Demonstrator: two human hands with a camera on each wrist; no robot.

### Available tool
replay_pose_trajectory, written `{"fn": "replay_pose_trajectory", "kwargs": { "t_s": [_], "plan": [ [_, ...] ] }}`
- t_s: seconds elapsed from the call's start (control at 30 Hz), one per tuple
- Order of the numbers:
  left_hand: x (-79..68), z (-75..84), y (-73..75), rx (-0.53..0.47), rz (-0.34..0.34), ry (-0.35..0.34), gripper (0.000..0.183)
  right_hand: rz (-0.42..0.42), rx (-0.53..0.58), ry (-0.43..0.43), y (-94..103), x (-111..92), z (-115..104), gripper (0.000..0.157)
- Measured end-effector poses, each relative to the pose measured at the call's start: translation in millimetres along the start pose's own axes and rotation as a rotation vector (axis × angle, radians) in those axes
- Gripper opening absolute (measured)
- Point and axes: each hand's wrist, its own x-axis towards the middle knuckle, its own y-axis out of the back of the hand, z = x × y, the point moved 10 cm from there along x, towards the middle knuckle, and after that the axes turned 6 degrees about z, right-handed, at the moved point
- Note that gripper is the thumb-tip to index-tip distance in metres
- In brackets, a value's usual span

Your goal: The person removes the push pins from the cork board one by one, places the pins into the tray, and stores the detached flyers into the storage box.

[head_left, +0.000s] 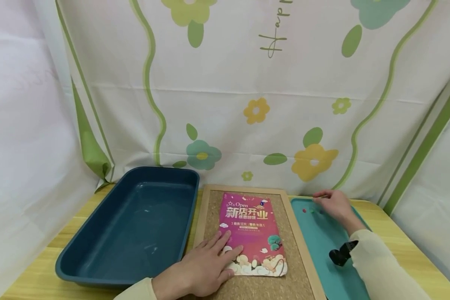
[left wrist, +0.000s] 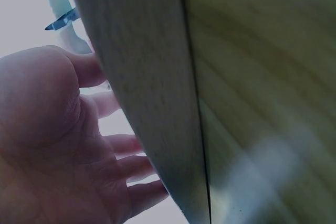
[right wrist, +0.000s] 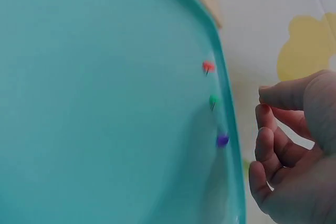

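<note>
My left hand (head_left: 206, 264) lies with spread, fairly straight fingers on the lower left of a pink-purple printed poster (head_left: 253, 233). Beneath the poster is a wood-framed cork board (head_left: 298, 271). In the left wrist view, the board's wooden frame (left wrist: 142, 87) covers part of that hand's fingers. Over the far end of the teal tray is my right hand (head_left: 335, 206), thumb and index fingertips brought together. A reddish spot shows at those fingertips; I cannot tell whether a pin is pinched there. Near them on the tray lie red (right wrist: 208, 66), green (right wrist: 213, 100) and purple push pins (right wrist: 222, 140).
A deep dark-blue basin (head_left: 131, 233) stands left of the board on the wood-grain table (head_left: 393, 237). The teal tray (head_left: 315, 237) stands to the board's right. A white flowered cloth (head_left: 225, 125) hangs behind. A black device (head_left: 341, 253) sits on the right wrist.
</note>
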Motion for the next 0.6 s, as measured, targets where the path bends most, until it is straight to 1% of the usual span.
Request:
{"fn": "replay_pose_trajectory", "kwargs": {
  "t_s": [0.1, 0.37, 0.5, 0.6],
  "plan": [
    [0.6, 0.9, -0.6, -0.004, -0.003, 0.0, 0.063, 0.007, 0.03, 0.004, -2.8, 2.5, -14.8, 0.036],
    [-0.9, 0.1, 0.1, -0.002, -0.003, -0.003, 0.062, 0.008, 0.089, 0.046, -28.2, 8.8, -56.7, 0.031],
    [-0.3, 1.1, -0.1, 0.006, -0.003, -0.006, 0.062, -0.006, 0.121, 0.04, -40.5, 9.6, -68.6, 0.029],
    [-0.6, 1.1, 0.1, 0.01, 0.0, -0.004, 0.062, -0.018, 0.133, 0.052, -50.1, 9.6, -78.5, 0.028]
  ]
}}
